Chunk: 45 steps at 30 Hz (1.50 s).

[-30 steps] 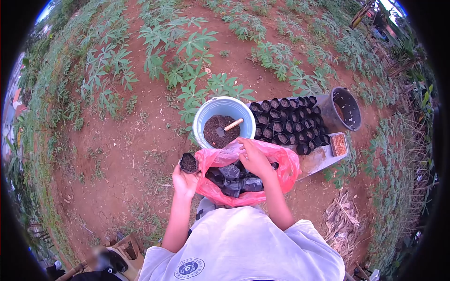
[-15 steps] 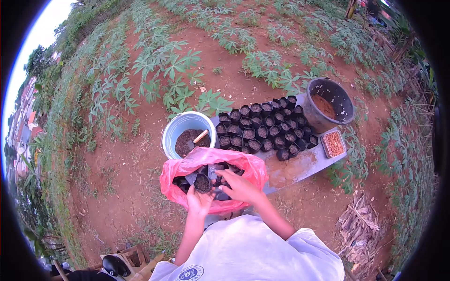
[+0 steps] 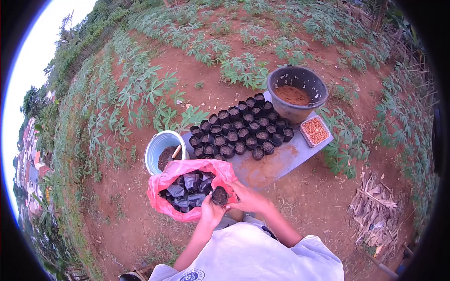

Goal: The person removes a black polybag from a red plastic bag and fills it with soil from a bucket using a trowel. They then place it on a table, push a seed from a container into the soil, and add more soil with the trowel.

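Bare red earth ringed with leafy green plants surrounds a flat grey board (image 3: 276, 164) carrying rows of small black grow bags (image 3: 239, 131), a dark round bucket (image 3: 300, 91) of reddish soil and a shallow tray (image 3: 315, 130) of orange grains. Both hands meet just beside the crinkled pink plastic bag (image 3: 187, 187) (stuffed with limp black bags): the left hand (image 3: 211, 213) and right hand (image 3: 248, 199) clasp one soil-filled bag (image 3: 219, 195) between them, their fingertips hard to make out. A pale blue bucket (image 3: 159, 150) sits partly hidden behind the pink plastic.

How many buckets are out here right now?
2. A light blue bucket with dark soil and a tool handle stands on the ground behind the pink bag. A dark bucket of reddish-brown soil stands at the far end of the board.
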Each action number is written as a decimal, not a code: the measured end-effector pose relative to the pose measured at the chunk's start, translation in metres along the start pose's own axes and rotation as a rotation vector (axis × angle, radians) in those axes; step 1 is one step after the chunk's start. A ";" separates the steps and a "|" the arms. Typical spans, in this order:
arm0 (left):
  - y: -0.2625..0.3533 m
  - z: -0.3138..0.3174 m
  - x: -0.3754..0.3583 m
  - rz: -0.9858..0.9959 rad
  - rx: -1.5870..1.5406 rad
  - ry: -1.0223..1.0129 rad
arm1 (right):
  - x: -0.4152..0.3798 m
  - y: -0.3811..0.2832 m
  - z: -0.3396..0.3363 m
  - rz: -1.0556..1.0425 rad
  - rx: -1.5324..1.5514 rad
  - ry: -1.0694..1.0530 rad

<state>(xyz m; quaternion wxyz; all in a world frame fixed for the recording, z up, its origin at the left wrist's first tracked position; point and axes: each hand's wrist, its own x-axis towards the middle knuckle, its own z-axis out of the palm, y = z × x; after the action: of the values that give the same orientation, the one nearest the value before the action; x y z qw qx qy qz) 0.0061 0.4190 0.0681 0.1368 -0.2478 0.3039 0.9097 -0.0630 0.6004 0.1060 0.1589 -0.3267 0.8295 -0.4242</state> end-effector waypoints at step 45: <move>-0.034 0.079 0.093 -0.027 -0.018 -0.087 | 0.013 0.071 -0.080 -0.066 0.110 0.072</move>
<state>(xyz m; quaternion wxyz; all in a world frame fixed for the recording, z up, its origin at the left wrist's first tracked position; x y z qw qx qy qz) -0.0873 0.5039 0.0568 0.1601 -0.2134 0.2860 0.9203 -0.1447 0.6704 0.0964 0.1324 -0.3290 0.7989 -0.4858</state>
